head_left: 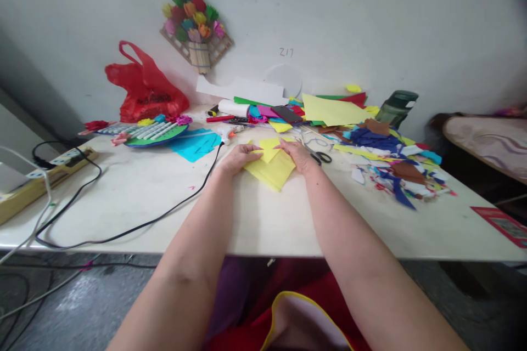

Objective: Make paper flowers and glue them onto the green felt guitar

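A sheet of yellow paper [274, 171], partly folded over at its far edge, lies on the white table between my hands. My left hand [239, 158] grips its left side, thumb on top and the other fingers mostly out of sight. On the right side, my right hand [297, 156] pinches the paper in the same way near the folded part. Black-handled scissors [321, 158] lie just right of my right hand. A glue gun [225, 133] rests beyond my left hand, close to a sheet of blue paper [195, 145].
Colourful paper scraps [382, 148] are heaped at the right, before a green bottle [397, 107]. A red plastic bag [148, 90] stands behind a flower-trimmed craft piece [158, 134]. The glue gun's black cord [164, 215] crosses the table to a power strip [53, 175].
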`<action>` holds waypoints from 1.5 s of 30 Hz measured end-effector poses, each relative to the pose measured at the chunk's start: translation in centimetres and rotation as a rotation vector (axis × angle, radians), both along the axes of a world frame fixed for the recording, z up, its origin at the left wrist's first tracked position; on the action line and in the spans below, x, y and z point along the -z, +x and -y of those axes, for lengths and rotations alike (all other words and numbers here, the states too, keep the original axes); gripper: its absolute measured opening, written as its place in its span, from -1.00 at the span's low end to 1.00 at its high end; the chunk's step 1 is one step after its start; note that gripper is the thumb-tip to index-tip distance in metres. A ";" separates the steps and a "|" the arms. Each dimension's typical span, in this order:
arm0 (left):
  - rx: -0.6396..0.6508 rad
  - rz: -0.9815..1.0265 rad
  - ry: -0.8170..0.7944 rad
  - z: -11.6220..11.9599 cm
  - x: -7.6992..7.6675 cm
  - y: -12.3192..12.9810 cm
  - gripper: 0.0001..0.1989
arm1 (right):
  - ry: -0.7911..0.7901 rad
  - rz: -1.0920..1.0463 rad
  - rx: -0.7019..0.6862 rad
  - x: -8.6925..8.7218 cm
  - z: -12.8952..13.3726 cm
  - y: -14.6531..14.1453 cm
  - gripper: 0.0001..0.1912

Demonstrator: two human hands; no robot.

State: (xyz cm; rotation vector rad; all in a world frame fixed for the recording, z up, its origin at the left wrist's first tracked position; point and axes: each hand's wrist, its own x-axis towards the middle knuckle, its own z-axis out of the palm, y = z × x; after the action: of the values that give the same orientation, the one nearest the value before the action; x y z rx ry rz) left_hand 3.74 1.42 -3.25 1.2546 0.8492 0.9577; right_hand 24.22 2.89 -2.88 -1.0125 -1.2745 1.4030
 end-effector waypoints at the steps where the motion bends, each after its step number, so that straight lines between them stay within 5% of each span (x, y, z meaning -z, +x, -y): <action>1: 0.000 0.004 -0.001 0.1 -0.1 0.0 -0.53 | -0.003 0.008 0.003 0.0 0.0 0.1 -0.62; 13: 0.001 -0.028 0.022 0.3 -0.3 0.0 -0.60 | 0.106 0.231 0.008 -0.2 0.5 -0.1 -0.65; 32: 0.050 -0.005 -0.059 0.6 -0.5 0.0 -0.66 | 0.229 0.306 -0.063 -0.3 0.7 -0.5 -0.61; 45: -0.025 -0.202 0.046 0.5 -0.7 0.1 -0.66 | 0.285 0.359 -0.100 -0.8 1.4 -1.1 -0.60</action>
State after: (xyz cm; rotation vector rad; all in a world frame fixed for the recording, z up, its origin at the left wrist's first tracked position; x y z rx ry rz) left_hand 3.83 0.92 -2.59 1.3995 1.0074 0.8843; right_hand 23.10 1.48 -2.07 -1.0422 -1.7544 1.0997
